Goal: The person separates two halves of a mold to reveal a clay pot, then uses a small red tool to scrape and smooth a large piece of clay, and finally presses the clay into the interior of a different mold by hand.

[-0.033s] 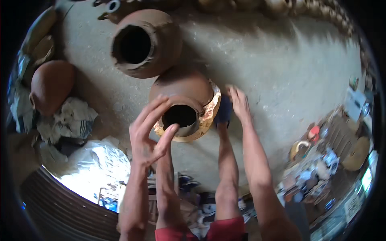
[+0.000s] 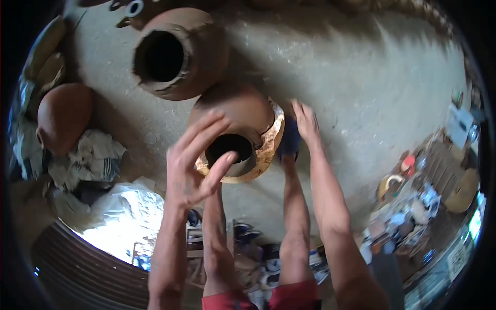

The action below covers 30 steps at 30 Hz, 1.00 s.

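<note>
A round brown clay pot [image 2: 235, 111] lies in front of me, its dark mouth facing me. Along its right and near sides runs a ragged, yellowish curved piece [image 2: 273, 142], whose kind I cannot make out. My left hand [image 2: 194, 160] is over the left side of the mouth, thumb and fingers apart, holding nothing. Whether it touches the rim cannot be seen clearly. Just right of the yellowish piece, my right hand [image 2: 307, 124] is stretched out, slightly blurred, with nothing visible in it. My bare legs stand on the near side of the pot.
Beyond is a larger clay pot [image 2: 206, 57] with a torn-looking rim. A reddish clay pot [image 2: 66, 116] lies at left beside crumpled cloth [image 2: 95, 155]. Shiny plastic sheeting [image 2: 126, 212] is near left. A heap of scraps [image 2: 403, 222] lies at right on the grey floor [image 2: 361, 98].
The view has shifted slightly, so the large pot sits a little farther left. My left fingers have moved slightly right and up; my right hand has risen slightly. Both remain unclosed.
</note>
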### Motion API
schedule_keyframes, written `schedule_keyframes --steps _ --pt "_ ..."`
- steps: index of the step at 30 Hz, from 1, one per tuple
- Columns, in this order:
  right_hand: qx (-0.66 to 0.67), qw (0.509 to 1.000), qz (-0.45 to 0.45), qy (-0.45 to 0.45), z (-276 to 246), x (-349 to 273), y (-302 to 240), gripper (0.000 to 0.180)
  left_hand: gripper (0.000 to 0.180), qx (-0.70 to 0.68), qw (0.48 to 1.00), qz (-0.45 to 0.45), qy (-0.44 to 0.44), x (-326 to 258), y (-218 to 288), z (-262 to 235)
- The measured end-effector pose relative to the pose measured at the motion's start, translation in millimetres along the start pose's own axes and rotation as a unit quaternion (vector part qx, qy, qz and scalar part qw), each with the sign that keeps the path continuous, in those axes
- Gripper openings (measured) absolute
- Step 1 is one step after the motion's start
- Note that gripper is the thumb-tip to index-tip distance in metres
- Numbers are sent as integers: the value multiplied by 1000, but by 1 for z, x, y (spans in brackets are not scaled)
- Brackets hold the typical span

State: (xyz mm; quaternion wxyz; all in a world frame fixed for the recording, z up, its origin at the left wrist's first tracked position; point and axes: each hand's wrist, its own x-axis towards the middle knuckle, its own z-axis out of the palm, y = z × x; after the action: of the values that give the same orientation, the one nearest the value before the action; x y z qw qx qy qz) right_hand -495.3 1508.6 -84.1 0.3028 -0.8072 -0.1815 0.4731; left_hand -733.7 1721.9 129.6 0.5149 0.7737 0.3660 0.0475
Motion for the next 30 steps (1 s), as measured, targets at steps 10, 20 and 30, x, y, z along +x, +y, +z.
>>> schedule_keyframes --steps 10,20,30 --pt "100 991 -3 -94 86 91 96 58 66 278 886 84 -362 131 -41 92" --pt "143 984 -57 -89 100 89 99 26 74 362 821 17 -442 139 -46 113" --pt "84 974 -200 60 127 90 120 30 73 354 831 31 -429 138 -53 114"
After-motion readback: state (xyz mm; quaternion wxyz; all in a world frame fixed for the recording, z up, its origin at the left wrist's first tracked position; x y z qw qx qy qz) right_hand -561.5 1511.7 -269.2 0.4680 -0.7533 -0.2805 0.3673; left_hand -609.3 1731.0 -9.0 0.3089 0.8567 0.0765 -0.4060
